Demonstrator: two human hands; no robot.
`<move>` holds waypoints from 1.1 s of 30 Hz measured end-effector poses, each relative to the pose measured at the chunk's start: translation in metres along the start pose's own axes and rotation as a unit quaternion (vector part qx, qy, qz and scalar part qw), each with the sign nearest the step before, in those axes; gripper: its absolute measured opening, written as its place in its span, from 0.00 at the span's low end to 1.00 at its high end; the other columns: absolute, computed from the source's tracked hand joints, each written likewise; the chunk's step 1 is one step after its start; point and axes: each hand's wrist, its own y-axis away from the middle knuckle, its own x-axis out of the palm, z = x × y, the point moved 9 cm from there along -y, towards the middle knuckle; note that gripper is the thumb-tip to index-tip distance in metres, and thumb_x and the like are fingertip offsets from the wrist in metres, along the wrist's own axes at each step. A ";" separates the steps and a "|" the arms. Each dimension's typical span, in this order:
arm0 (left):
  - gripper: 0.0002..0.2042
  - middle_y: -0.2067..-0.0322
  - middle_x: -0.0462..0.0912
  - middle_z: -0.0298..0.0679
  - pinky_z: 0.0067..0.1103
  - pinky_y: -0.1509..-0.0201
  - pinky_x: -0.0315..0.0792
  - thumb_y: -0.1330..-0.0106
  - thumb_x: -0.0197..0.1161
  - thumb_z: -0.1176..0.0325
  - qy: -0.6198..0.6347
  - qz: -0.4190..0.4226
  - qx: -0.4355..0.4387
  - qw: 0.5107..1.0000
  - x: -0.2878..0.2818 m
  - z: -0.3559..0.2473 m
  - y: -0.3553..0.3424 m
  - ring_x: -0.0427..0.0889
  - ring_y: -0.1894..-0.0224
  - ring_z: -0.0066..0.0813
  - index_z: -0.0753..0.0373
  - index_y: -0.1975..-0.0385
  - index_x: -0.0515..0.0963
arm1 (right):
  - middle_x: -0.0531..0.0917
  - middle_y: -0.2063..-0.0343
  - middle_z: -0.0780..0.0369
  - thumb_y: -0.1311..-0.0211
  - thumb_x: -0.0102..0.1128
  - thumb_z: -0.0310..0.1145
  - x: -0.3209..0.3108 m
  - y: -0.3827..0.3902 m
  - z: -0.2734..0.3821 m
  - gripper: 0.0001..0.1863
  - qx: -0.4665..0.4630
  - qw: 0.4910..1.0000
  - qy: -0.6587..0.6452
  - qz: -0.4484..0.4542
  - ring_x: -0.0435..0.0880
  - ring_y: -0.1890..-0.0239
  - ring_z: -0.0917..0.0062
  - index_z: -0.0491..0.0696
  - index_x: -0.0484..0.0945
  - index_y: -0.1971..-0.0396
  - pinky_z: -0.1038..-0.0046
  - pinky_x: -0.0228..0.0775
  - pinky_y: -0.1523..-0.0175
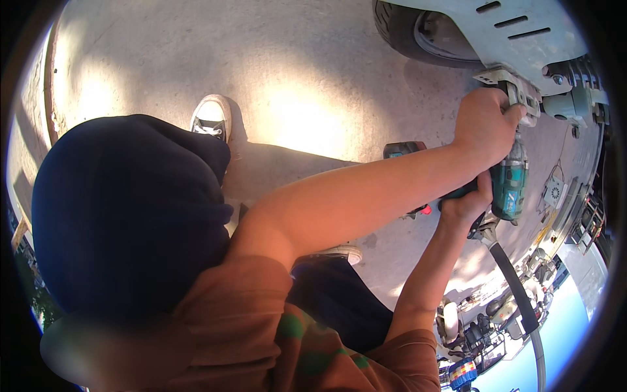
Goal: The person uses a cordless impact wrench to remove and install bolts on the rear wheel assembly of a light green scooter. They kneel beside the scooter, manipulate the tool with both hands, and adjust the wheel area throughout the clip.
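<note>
My left hand (488,125) reaches across to the underside of a pale vehicle panel (522,39). Its fingers are closed around a light metal bracket (522,98) at the panel's lower edge. Just below it, my right hand (469,201) grips a teal and black power driver (509,186). The driver's front end points up toward the bracket, close to my left fingers; whether its tip touches a fastener is hidden. A dark block with red trim (403,150) shows past my left forearm, partly covered by it; I cannot tell whether it belongs to the driver.
A black-tyred wheel (428,32) stands beside the panel, with a coil spring (578,73) at the right. A bar with a dark sleeve (516,287) curves down near the driver. My sneaker (212,117) rests on the concrete floor (294,65). Several parked motorbikes (496,320) show lower right.
</note>
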 end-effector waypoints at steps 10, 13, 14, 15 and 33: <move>0.13 0.84 0.79 0.38 0.25 0.72 0.71 0.35 0.61 0.63 0.011 0.010 -0.012 1.000 0.003 -0.001 0.003 0.78 0.80 0.26 0.68 0.74 0.79 | 0.63 0.84 0.71 0.37 0.50 0.34 -0.007 -0.006 -0.007 0.07 0.041 0.997 -0.022 0.068 0.62 0.82 0.85 0.48 0.70 0.72 0.79 0.54 0.76; 0.13 0.81 0.81 0.39 0.25 0.71 0.73 0.37 0.63 0.62 0.064 0.030 -0.012 0.997 0.004 0.003 0.007 0.79 0.78 0.25 0.69 0.72 0.80 | 0.62 0.84 0.71 0.37 0.49 0.33 0.005 0.004 -0.006 0.06 0.070 0.989 -0.054 0.119 0.61 0.83 0.85 0.48 0.70 0.71 0.79 0.54 0.76; 0.13 0.79 0.82 0.40 0.25 0.70 0.73 0.38 0.64 0.62 0.055 0.022 -0.007 0.998 0.002 0.008 0.008 0.80 0.76 0.26 0.69 0.71 0.80 | 0.62 0.84 0.71 0.36 0.49 0.33 0.009 0.006 -0.005 0.05 0.073 0.988 -0.062 0.125 0.60 0.83 0.85 0.48 0.70 0.70 0.79 0.54 0.76; 0.14 0.77 0.82 0.41 0.26 0.70 0.73 0.40 0.65 0.61 0.045 0.015 -0.003 0.999 -0.001 0.015 0.009 0.80 0.75 0.26 0.69 0.71 0.80 | 0.62 0.84 0.71 0.36 0.49 0.33 0.011 0.007 -0.005 0.05 0.076 0.986 -0.071 0.130 0.60 0.84 0.85 0.48 0.69 0.69 0.79 0.54 0.76; 0.16 0.69 0.80 0.36 0.30 0.63 0.69 0.40 0.67 0.58 0.164 0.066 -0.197 0.964 0.016 0.089 0.012 0.74 0.68 0.27 0.67 0.67 0.77 | 0.62 0.84 0.69 0.33 0.46 0.33 -0.030 0.016 -0.035 0.17 0.081 0.977 0.020 0.196 0.61 0.82 0.83 0.41 0.68 0.49 0.78 0.58 0.72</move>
